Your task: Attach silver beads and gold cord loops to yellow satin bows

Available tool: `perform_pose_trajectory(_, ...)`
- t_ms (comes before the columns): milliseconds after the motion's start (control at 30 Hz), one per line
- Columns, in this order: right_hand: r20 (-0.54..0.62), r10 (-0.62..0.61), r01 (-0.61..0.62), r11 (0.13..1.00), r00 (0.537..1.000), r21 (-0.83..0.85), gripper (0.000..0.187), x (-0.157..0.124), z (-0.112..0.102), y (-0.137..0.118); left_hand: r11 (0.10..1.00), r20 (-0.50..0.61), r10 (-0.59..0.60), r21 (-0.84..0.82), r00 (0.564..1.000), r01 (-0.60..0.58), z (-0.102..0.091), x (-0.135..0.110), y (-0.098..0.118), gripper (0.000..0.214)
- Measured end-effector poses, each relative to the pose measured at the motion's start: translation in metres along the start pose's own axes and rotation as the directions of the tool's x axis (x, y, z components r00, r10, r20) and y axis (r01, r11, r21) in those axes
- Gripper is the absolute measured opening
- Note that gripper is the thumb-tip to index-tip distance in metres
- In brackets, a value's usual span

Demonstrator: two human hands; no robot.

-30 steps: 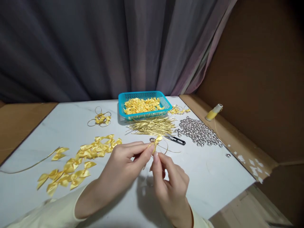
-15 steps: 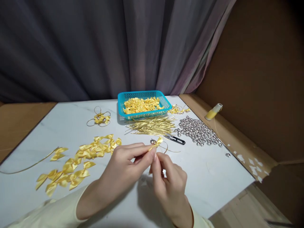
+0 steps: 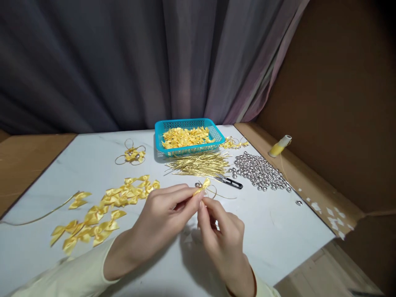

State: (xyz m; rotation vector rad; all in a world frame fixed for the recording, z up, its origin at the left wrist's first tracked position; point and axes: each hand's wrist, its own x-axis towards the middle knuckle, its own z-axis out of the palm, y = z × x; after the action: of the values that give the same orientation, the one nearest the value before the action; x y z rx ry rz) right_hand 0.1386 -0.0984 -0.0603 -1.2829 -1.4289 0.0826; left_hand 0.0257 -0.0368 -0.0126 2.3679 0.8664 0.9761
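Note:
Between the thumb and forefinger of my left hand (image 3: 170,212) is a small yellow satin bow (image 3: 203,188). My right hand (image 3: 221,239) is closed in a pinch just below the bow, its fingertips close to my left thumb; what it pinches is too small or hidden to tell. A silver bead (image 3: 198,185) shows just behind the bow. A thin gold cord (image 3: 224,196) curves out to the right of it. Loose yellow bows (image 3: 130,192) lie left of my hands.
Behind my hands are a pile of gold cords (image 3: 199,164), black thread snips (image 3: 230,182) and a blue basket (image 3: 159,147) of yellow bows. Silver beads (image 3: 260,171) lie to the right, near a yellow thread spool (image 3: 278,147). Finished-looking bow loops (image 3: 133,155) lie back left.
The view has shifted slightly, so the table things sit a little further right. Both hands keep their pinch at the bow, with hardly any movement.

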Motion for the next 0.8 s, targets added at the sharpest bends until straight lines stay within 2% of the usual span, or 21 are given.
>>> perform_pose_trajectory(133,-0.004,0.076,-0.075,0.992,0.997,0.102,0.013,-0.002,-0.004,-0.001,0.999,-0.050,0.032,0.014,0.998,-0.031,-0.002,0.002,-0.002,0.016)
perform_pose_trajectory(200,-0.119,0.128,-0.107,0.980,0.985,0.165,0.017,-0.002,-0.007,0.000,0.999,-0.062,0.040,0.016,0.997,-0.039,-0.003,0.003,-0.002,0.014)
perform_pose_trajectory(267,-0.252,0.168,-0.112,0.968,0.953,0.224,0.020,-0.002,-0.010,0.002,0.999,-0.066,0.043,0.013,0.997,-0.042,-0.003,0.003,-0.001,0.012)
perform_pose_trajectory(333,-0.291,0.174,-0.100,0.963,0.941,0.252,0.018,0.001,-0.012,0.006,0.999,-0.069,0.050,0.014,0.996,-0.049,-0.003,0.003,-0.001,0.010)
perform_pose_trajectory(500,-0.099,0.181,-0.152,0.956,0.978,0.250,0.013,0.008,-0.015,0.009,0.993,-0.055,0.092,0.075,0.994,-0.088,-0.002,0.002,-0.002,0.017)
perform_pose_trajectory(700,0.048,0.243,-0.246,0.925,0.969,0.290,0.009,0.011,-0.016,0.008,0.970,-0.048,0.237,0.066,0.970,-0.233,-0.001,-0.001,-0.005,0.013)
perform_pose_trajectory(800,0.082,0.277,-0.288,0.898,0.957,0.333,0.004,0.012,-0.016,0.009,0.963,-0.025,0.264,0.069,0.964,-0.261,-0.001,-0.002,-0.005,0.013)
